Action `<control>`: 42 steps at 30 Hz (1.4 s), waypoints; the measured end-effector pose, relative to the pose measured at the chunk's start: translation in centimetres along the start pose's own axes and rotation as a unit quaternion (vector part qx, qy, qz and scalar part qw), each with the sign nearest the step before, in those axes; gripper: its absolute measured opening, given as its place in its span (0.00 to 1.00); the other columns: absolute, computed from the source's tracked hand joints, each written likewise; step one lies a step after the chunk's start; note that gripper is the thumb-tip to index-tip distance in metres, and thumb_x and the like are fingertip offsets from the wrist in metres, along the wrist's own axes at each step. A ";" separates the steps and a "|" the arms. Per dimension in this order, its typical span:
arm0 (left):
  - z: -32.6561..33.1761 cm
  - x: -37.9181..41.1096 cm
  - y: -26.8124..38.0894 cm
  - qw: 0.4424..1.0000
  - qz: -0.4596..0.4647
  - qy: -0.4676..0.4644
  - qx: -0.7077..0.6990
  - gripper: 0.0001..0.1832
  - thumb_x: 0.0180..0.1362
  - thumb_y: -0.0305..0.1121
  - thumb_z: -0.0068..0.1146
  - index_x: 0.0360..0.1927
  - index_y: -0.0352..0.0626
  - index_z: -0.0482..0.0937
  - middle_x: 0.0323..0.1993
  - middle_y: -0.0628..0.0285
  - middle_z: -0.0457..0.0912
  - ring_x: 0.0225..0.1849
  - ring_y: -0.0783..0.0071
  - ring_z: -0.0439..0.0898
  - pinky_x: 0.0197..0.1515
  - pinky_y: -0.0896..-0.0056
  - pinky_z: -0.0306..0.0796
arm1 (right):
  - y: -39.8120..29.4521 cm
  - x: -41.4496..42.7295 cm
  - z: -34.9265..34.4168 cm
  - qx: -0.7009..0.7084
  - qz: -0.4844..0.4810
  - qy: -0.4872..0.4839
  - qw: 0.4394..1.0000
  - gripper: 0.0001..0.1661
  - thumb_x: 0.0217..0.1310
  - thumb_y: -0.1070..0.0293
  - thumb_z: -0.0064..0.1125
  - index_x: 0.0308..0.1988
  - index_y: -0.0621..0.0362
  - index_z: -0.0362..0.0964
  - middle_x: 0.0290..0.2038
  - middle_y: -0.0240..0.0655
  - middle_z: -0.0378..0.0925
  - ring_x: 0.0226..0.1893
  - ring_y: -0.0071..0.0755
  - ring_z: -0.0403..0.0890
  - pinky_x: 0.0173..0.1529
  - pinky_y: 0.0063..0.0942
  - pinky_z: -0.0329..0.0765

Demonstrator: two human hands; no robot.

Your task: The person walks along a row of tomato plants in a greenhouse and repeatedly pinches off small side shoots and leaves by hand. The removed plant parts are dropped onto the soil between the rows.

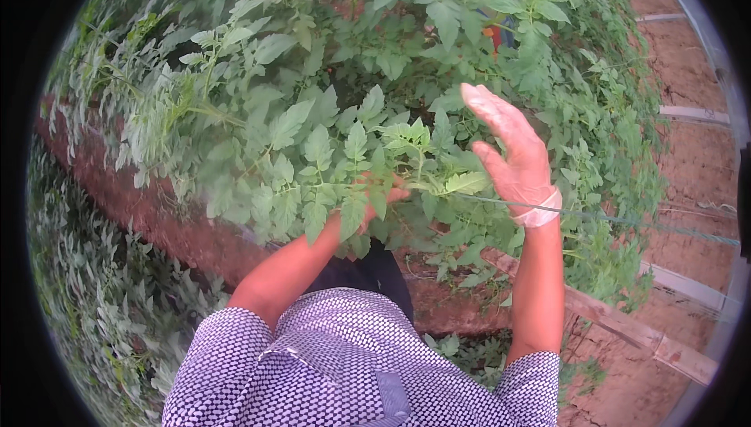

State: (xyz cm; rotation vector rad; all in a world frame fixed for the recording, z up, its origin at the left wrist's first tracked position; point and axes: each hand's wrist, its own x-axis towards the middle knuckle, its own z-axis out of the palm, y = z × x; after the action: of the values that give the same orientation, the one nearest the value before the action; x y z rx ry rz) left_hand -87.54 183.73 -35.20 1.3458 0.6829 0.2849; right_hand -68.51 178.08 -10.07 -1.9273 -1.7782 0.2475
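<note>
My right hand [516, 154], in a thin translucent glove, is raised beside the top of a tomato plant [416, 139], with thumb and fingers apart and nothing between them. A green twine [616, 218] runs from the plant's stem past my right wrist to the right edge. Leaves partly cover my left hand [378, 198], which is at the stem just below the growing tip; whether its fingers are closed on the stem cannot be made out.
Dense tomato foliage [246, 92] spreads ahead and to both sides. A wooden bar [622, 324] lies at the lower right, near bare soil [680, 163] with pale strips. Reddish soil [170, 221] shows between rows at left. Something blue and red [499, 33] shows through leaves at the top.
</note>
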 end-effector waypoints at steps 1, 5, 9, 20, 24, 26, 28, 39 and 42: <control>0.0 -0.2 0.5 1.000 -0.007 -0.007 -0.005 0.19 0.55 0.42 0.75 0.43 0.40 0.83 0.36 0.62 0.85 0.37 0.73 0.81 0.42 0.65 0.76 | -0.4 0.8 0.9 -0.003 -0.010 -0.059 0.998 0.38 0.53 0.85 0.61 0.64 0.50 0.72 0.65 0.47 0.73 0.63 0.52 0.76 0.67 0.39 0.73; -0.1 -0.7 0.6 0.999 -0.017 -0.030 -0.011 0.20 0.57 0.42 0.74 0.44 0.39 0.82 0.35 0.62 0.85 0.38 0.73 0.81 0.43 0.64 0.76 | 1.1 2.3 4.2 -0.126 -0.118 -0.220 0.960 0.34 0.51 0.78 0.63 0.60 0.45 0.77 0.59 0.43 0.79 0.58 0.48 0.79 0.63 0.42 0.75; -0.9 -0.5 0.4 0.998 -0.006 -0.056 -0.018 0.20 0.59 0.40 0.72 0.47 0.38 0.81 0.37 0.61 0.85 0.41 0.73 0.82 0.45 0.66 0.77 | 0.9 3.5 4.6 -0.308 -0.077 -0.349 0.881 0.14 0.54 0.71 0.59 0.43 0.49 0.81 0.40 0.40 0.83 0.44 0.47 0.83 0.52 0.43 0.78; -0.6 0.7 0.0 0.994 -0.035 0.022 -0.098 0.17 0.58 0.37 0.74 0.45 0.39 0.82 0.40 0.61 0.86 0.40 0.72 0.82 0.46 0.68 0.76 | 1.0 2.4 4.4 -0.290 0.026 -0.230 0.929 0.05 0.57 0.70 0.60 0.36 0.57 0.77 0.37 0.41 0.82 0.39 0.48 0.84 0.44 0.41 0.80; 0.0 2.2 0.7 0.999 -0.007 0.043 -0.029 0.17 0.57 0.39 0.74 0.43 0.40 0.84 0.39 0.62 0.86 0.41 0.72 0.82 0.46 0.66 0.77 | 2.9 -2.4 5.1 -0.175 0.124 0.014 0.977 0.09 0.55 0.74 0.63 0.39 0.56 0.74 0.37 0.40 0.81 0.38 0.48 0.83 0.41 0.40 0.79; 0.0 2.2 0.6 0.993 -0.010 0.026 -0.111 0.18 0.57 0.41 0.74 0.44 0.40 0.84 0.38 0.63 0.86 0.41 0.72 0.82 0.46 0.66 0.76 | 4.4 -4.0 4.9 -0.171 0.134 0.001 0.976 0.12 0.54 0.75 0.65 0.40 0.54 0.74 0.37 0.39 0.80 0.38 0.46 0.82 0.40 0.39 0.79; -0.4 2.4 0.5 0.993 0.000 0.015 -0.119 0.18 0.57 0.42 0.74 0.45 0.40 0.85 0.38 0.62 0.86 0.41 0.72 0.82 0.46 0.66 0.76 | 3.8 -3.4 4.6 -0.140 0.094 -0.019 0.986 0.16 0.55 0.76 0.64 0.46 0.52 0.77 0.38 0.38 0.81 0.38 0.46 0.83 0.41 0.39 0.80; 0.4 1.9 0.3 0.996 0.029 0.000 -0.080 0.17 0.59 0.41 0.72 0.44 0.40 0.85 0.36 0.62 0.86 0.39 0.73 0.81 0.42 0.66 0.76 | 4.1 -1.7 4.1 -0.289 0.088 -0.200 0.932 0.07 0.56 0.70 0.65 0.38 0.54 0.77 0.33 0.39 0.78 0.37 0.48 0.82 0.39 0.42 0.79; 0.3 1.3 0.8 0.994 -0.022 0.003 -0.104 0.17 0.59 0.40 0.72 0.45 0.40 0.84 0.37 0.62 0.86 0.40 0.74 0.81 0.44 0.66 0.76 | 4.1 -1.3 4.0 -0.275 0.055 -0.163 0.946 0.08 0.57 0.70 0.65 0.38 0.56 0.77 0.33 0.41 0.78 0.36 0.48 0.82 0.38 0.41 0.80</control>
State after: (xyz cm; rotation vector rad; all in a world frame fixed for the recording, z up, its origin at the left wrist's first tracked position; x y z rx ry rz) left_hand -86.15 184.37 -34.80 1.1310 0.6675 0.3157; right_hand -66.94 177.65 -15.68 -2.4978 -2.1219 0.1179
